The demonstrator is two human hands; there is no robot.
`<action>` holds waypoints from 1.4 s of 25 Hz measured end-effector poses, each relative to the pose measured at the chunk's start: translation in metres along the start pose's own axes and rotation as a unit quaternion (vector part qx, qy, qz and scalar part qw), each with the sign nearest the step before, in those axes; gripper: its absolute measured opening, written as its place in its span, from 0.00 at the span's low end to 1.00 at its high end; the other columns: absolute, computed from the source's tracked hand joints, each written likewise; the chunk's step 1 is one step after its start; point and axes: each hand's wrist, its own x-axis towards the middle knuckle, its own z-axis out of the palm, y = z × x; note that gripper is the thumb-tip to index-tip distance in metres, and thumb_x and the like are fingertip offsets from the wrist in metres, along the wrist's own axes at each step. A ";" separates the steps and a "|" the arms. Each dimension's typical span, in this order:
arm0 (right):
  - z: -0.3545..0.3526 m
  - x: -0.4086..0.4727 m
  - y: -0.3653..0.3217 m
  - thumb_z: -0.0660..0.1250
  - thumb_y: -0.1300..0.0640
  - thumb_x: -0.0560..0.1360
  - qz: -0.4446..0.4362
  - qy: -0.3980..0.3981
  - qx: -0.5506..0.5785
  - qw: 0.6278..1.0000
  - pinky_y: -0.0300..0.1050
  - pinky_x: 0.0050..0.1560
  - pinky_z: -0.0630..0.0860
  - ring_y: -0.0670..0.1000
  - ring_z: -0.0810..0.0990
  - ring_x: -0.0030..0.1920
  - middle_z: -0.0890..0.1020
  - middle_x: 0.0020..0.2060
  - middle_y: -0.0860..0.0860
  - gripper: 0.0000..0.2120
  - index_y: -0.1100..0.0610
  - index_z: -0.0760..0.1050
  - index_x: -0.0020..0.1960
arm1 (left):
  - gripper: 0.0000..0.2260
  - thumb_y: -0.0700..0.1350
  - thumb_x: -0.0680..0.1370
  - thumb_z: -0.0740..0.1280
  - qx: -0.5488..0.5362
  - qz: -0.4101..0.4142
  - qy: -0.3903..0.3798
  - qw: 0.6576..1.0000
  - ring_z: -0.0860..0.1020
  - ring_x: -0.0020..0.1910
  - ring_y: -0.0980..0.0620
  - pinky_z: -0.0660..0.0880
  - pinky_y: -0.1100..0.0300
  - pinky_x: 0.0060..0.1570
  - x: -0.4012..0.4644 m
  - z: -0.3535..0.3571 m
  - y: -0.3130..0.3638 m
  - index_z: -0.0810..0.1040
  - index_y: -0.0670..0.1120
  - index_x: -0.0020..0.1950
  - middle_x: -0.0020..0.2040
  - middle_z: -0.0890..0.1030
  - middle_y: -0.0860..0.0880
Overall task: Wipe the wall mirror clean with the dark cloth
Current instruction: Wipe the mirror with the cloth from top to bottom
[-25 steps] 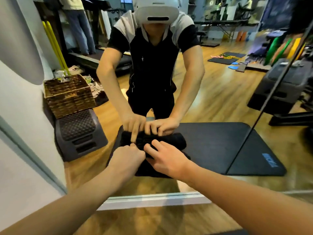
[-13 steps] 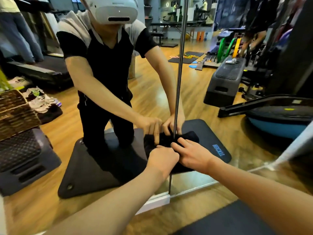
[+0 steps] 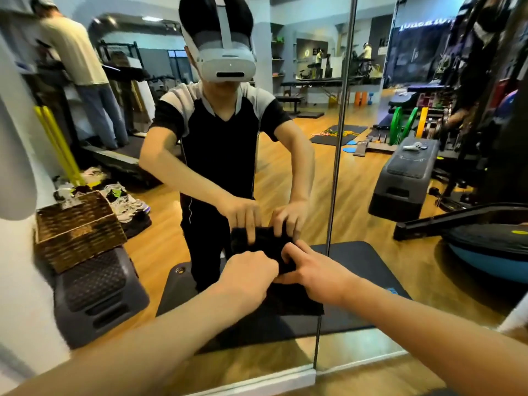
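Head view: cloth [image 3: 288,298] bunched against the mirror [image 3: 371,195], low centre, about 6 o'clock of my reflection. Left hand [image 3: 251,275] fisted on its top edge; right hand [image 3: 317,278] pinching it just at 3 o'clock of the left. Since a second ago the cloth has travelled up the glass beside the seam [image 3: 337,155]. Judged: stroke mid-pass, upper pane unwiped.

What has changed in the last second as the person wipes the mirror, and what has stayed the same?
The dark cloth has moved higher up the wall mirror, beside the vertical seam. Left hand and right hand still hold it against the glass, nothing released.
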 end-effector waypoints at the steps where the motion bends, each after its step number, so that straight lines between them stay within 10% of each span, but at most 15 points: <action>1: -0.022 0.015 -0.007 0.70 0.66 0.70 0.010 -0.034 0.024 0.999 0.52 0.49 0.79 0.59 0.70 0.52 0.69 0.54 0.54 0.30 0.41 0.78 0.68 | 0.09 0.44 0.78 0.71 -0.022 0.011 0.025 0.999 0.81 0.57 0.43 0.79 0.50 0.53 -0.011 -0.012 -0.020 0.82 0.49 0.58 0.57 0.81 0.47; 8: -0.164 0.120 -0.054 0.62 0.51 0.68 0.059 -0.031 0.052 0.996 0.44 0.53 0.65 0.54 0.68 0.51 0.69 0.45 0.46 0.22 0.37 0.84 0.56 | 0.03 0.49 0.74 0.77 -0.202 0.091 0.049 0.974 0.82 0.27 0.58 0.81 0.61 0.44 -0.074 -0.106 -0.145 0.87 0.51 0.46 0.30 0.83 0.58; 15: -0.242 0.166 -0.083 0.77 0.56 0.72 0.124 0.077 0.164 0.975 0.34 0.43 0.65 0.32 0.69 0.45 0.70 0.42 0.46 0.03 0.50 0.87 0.46 | 0.04 0.48 0.72 0.78 -0.186 0.128 0.091 0.970 0.82 0.27 0.56 0.78 0.65 0.42 -0.114 -0.183 -0.206 0.87 0.54 0.46 0.27 0.82 0.59; 23: -0.339 0.162 -0.062 0.78 0.63 0.72 0.189 -0.116 0.264 0.939 0.40 0.46 0.82 0.51 0.82 0.53 0.80 0.55 0.51 0.28 0.53 0.70 0.67 | 0.08 0.58 0.69 0.78 -0.166 0.135 0.074 0.974 0.83 0.49 0.49 0.80 0.43 0.52 -0.119 -0.245 -0.195 0.85 0.68 0.46 0.47 0.85 0.55; 29: -0.356 0.139 -0.042 0.78 0.57 0.73 0.180 -0.163 0.340 0.908 0.50 0.57 0.82 0.54 0.86 0.55 0.86 0.54 0.55 0.19 0.56 0.79 0.62 | 0.05 0.53 0.72 0.78 -0.164 0.078 0.117 0.976 0.83 0.32 0.55 0.72 0.64 0.37 -0.134 -0.265 -0.151 0.87 0.59 0.47 0.40 0.86 0.54; 35: -0.365 0.157 -0.054 0.76 0.55 0.74 0.167 -0.159 0.348 0.909 0.39 0.38 0.80 0.47 0.86 0.37 0.86 0.34 0.48 0.06 0.54 0.84 0.39 | 0.03 0.50 0.72 0.78 -0.174 0.029 0.201 0.964 0.80 0.26 0.60 0.71 0.67 0.38 -0.156 -0.253 -0.152 0.87 0.55 0.44 0.28 0.82 0.55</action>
